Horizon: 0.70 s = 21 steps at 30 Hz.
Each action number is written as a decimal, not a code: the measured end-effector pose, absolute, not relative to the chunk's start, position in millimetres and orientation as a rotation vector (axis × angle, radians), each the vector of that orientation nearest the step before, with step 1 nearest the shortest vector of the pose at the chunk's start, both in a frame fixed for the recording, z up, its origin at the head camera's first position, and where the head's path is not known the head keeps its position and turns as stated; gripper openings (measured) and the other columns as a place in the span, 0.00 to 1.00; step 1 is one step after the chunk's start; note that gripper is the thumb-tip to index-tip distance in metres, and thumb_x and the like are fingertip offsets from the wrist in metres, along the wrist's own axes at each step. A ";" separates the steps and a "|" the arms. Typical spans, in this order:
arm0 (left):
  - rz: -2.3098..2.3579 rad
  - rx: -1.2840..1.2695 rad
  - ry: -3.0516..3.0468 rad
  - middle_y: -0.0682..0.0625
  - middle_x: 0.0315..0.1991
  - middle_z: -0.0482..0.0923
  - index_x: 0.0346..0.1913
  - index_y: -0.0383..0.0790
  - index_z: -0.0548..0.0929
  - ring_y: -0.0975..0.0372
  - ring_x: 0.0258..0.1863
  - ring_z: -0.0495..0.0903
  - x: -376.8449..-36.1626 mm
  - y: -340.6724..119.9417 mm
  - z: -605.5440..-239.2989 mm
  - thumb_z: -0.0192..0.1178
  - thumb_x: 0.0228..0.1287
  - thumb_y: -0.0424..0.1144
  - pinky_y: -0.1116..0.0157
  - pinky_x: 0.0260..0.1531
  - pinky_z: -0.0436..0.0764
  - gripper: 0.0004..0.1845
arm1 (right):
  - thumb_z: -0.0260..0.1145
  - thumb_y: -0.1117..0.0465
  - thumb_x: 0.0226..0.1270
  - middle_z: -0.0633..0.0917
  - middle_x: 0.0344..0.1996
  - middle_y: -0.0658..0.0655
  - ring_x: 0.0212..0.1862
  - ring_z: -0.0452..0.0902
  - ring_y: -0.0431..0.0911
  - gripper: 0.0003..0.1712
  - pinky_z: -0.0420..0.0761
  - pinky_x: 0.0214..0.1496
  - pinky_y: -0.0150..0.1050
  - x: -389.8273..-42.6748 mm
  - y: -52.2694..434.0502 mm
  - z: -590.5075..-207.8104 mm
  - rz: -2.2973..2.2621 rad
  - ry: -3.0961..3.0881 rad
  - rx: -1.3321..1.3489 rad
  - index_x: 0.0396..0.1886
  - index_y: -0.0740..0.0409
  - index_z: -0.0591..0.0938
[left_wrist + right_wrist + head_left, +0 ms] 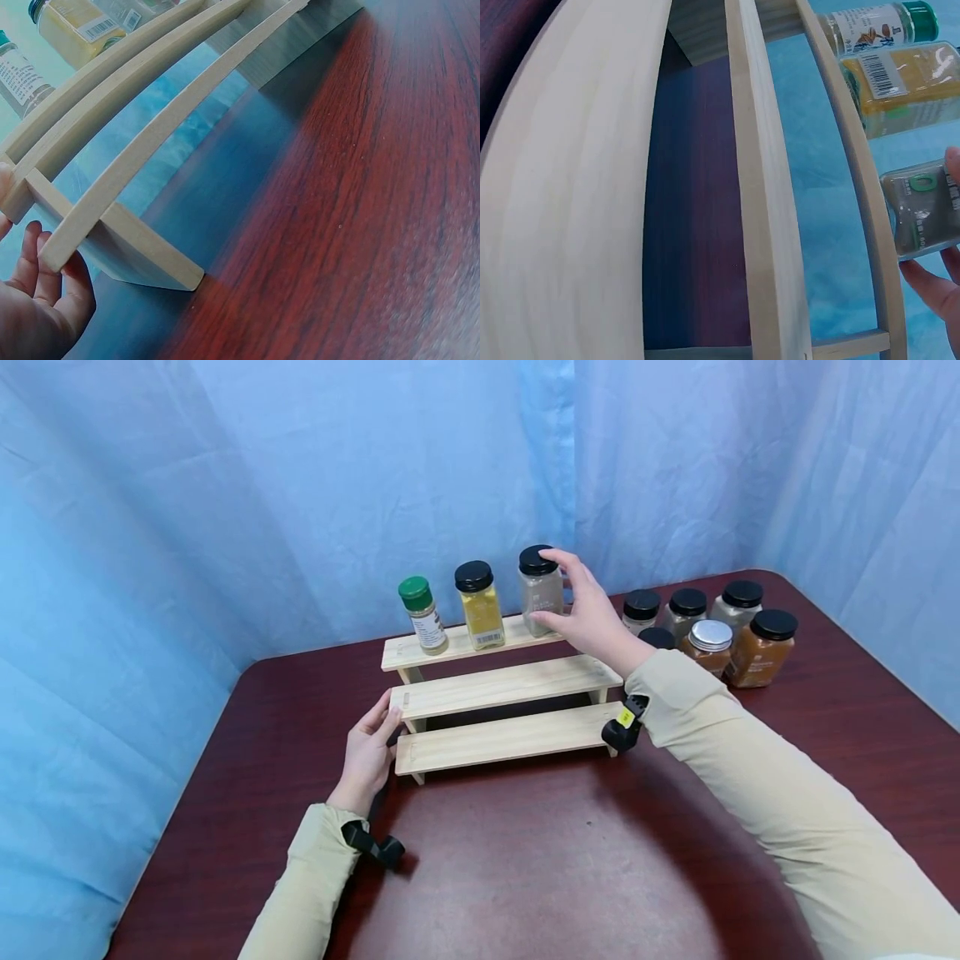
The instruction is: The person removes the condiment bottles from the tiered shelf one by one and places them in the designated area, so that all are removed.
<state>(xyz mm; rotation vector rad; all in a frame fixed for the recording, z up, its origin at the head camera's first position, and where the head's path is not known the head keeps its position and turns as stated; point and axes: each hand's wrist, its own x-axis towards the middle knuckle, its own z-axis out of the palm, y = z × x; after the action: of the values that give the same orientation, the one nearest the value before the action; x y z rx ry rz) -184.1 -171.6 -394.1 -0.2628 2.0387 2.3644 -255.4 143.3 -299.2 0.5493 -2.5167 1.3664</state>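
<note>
Currently the grey spice jar (540, 593) stands upright on the top step of the wooden rack (502, 689), right of the yellow jar (480, 607). Right hand (592, 614): fingers curled round its side and black cap. Likely rigid, smooth, light; best gripped mid-body. Left hand (367, 756): straight fingers resting against the rack's left end on the table (525, 860).

Staged recording booth, not a lived-in kitchen: blue fabric backdrop (337, 485) curtains off every side behind a dark red wood-grain table (525, 860), with backdrop folds meeting at the table's far edge and rounded corners
</note>
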 end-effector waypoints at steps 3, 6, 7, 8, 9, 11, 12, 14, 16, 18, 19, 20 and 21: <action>2.365 -0.262 2.038 0.51 0.51 0.72 0.72 0.43 0.62 0.67 0.51 0.73 -184.4 -171.9 -394.6 0.51 0.72 0.36 0.51 0.61 0.67 0.27 | 0.68 0.63 0.62 0.58 0.69 0.63 0.64 0.63 0.60 0.45 0.72 0.55 0.57 -255.0 141.9 -300.0 1.350 -2.510 0.535 0.73 0.43 0.53; 2.362 -0.260 2.045 0.52 0.51 0.72 0.72 0.43 0.62 0.66 0.52 0.73 -184.5 -172.1 -394.2 0.51 0.72 0.36 0.51 0.61 0.67 0.27 | 0.68 0.63 0.62 0.59 0.69 0.63 0.64 0.63 0.60 0.45 0.73 0.54 0.56 -254.0 140.5 -299.8 1.340 -2.502 0.523 0.73 0.43 0.54; 2.368 -0.263 2.041 0.52 0.51 0.72 0.72 0.43 0.62 0.66 0.52 0.72 -184.5 -171.9 -394.1 0.51 0.72 0.36 0.51 0.61 0.67 0.27 | 0.68 0.63 0.62 0.59 0.69 0.63 0.64 0.64 0.60 0.45 0.73 0.54 0.55 -253.5 140.1 -299.7 1.336 -2.499 0.524 0.72 0.43 0.54; 2.369 -0.264 2.041 0.52 0.51 0.72 0.72 0.43 0.62 0.65 0.53 0.72 -184.4 -171.7 -393.9 0.51 0.72 0.36 0.51 0.61 0.67 0.27 | 0.67 0.63 0.62 0.59 0.69 0.63 0.64 0.64 0.60 0.45 0.73 0.54 0.55 -252.9 139.8 -299.6 1.336 -2.495 0.526 0.73 0.43 0.53; 2.370 -0.265 2.039 0.52 0.51 0.72 0.72 0.43 0.62 0.64 0.55 0.71 -184.2 -171.6 -393.7 0.51 0.72 0.37 0.51 0.61 0.67 0.27 | 0.67 0.63 0.62 0.59 0.68 0.63 0.64 0.64 0.60 0.45 0.73 0.54 0.55 -252.7 139.4 -299.7 1.334 -2.492 0.525 0.72 0.43 0.54; 2.373 -0.264 2.035 0.51 0.52 0.72 0.72 0.43 0.61 0.62 0.57 0.70 -183.9 -171.6 -393.3 0.51 0.72 0.37 0.52 0.61 0.67 0.27 | 0.67 0.64 0.62 0.60 0.68 0.63 0.64 0.64 0.60 0.44 0.74 0.54 0.56 -252.0 138.9 -300.4 1.333 -2.477 0.532 0.72 0.44 0.54; 2.376 -0.266 2.033 0.50 0.53 0.72 0.72 0.43 0.61 0.61 0.58 0.69 -183.8 -171.5 -393.3 0.51 0.72 0.37 0.52 0.62 0.67 0.27 | 0.67 0.64 0.62 0.60 0.68 0.63 0.64 0.64 0.60 0.44 0.74 0.54 0.56 -251.8 138.7 -301.1 1.330 -2.470 0.537 0.72 0.45 0.54; 2.378 -0.269 2.028 0.50 0.53 0.71 0.72 0.43 0.61 0.61 0.59 0.69 -183.5 -171.7 -393.4 0.51 0.72 0.37 0.52 0.62 0.67 0.28 | 0.68 0.64 0.61 0.61 0.67 0.63 0.64 0.64 0.59 0.43 0.74 0.54 0.56 -251.1 138.5 -302.8 1.323 -2.454 0.546 0.71 0.47 0.55; 2.382 -0.271 2.026 0.51 0.51 0.72 0.72 0.43 0.61 0.61 0.58 0.69 -183.5 -171.7 -393.9 0.51 0.72 0.37 0.52 0.62 0.67 0.27 | 0.68 0.65 0.61 0.61 0.67 0.63 0.65 0.63 0.59 0.43 0.74 0.54 0.56 -250.5 138.9 -304.6 1.317 -2.436 0.558 0.70 0.48 0.55; 2.386 -0.277 2.023 0.54 0.48 0.73 0.72 0.43 0.61 0.64 0.56 0.71 -183.5 -171.5 -394.4 0.51 0.72 0.37 0.52 0.62 0.67 0.27 | 0.68 0.65 0.61 0.61 0.67 0.63 0.66 0.61 0.58 0.42 0.75 0.54 0.56 -250.0 139.3 -306.0 1.310 -2.420 0.564 0.70 0.50 0.55; 2.388 -0.277 2.024 0.55 0.47 0.74 0.72 0.43 0.61 0.65 0.54 0.72 -183.7 -171.6 -394.8 0.51 0.72 0.37 0.51 0.62 0.67 0.27 | 0.68 0.65 0.61 0.61 0.67 0.63 0.66 0.61 0.58 0.42 0.75 0.54 0.55 -249.7 139.4 -306.4 1.307 -2.414 0.567 0.69 0.50 0.55; 2.393 -0.278 2.024 0.56 0.45 0.74 0.72 0.43 0.62 0.66 0.53 0.72 -184.0 -171.4 -395.1 0.51 0.72 0.36 0.51 0.62 0.67 0.27 | 0.68 0.66 0.60 0.61 0.67 0.63 0.66 0.61 0.58 0.42 0.75 0.54 0.55 -249.5 139.6 -306.8 1.306 -2.407 0.571 0.69 0.51 0.55; 2.394 -0.275 2.026 0.57 0.44 0.74 0.72 0.43 0.61 0.66 0.52 0.73 -184.2 -171.2 -395.4 0.51 0.72 0.36 0.51 0.61 0.67 0.27 | 0.68 0.66 0.60 0.62 0.66 0.63 0.66 0.61 0.57 0.42 0.75 0.54 0.55 -249.1 139.7 -306.9 1.305 -2.400 0.574 0.69 0.52 0.55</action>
<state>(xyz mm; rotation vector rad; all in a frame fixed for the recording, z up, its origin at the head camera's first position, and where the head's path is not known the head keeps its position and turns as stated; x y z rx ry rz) -184.2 -171.2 -395.4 -0.2749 2.0256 2.3944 -249.1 139.7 -306.9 0.5742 -2.4005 1.3054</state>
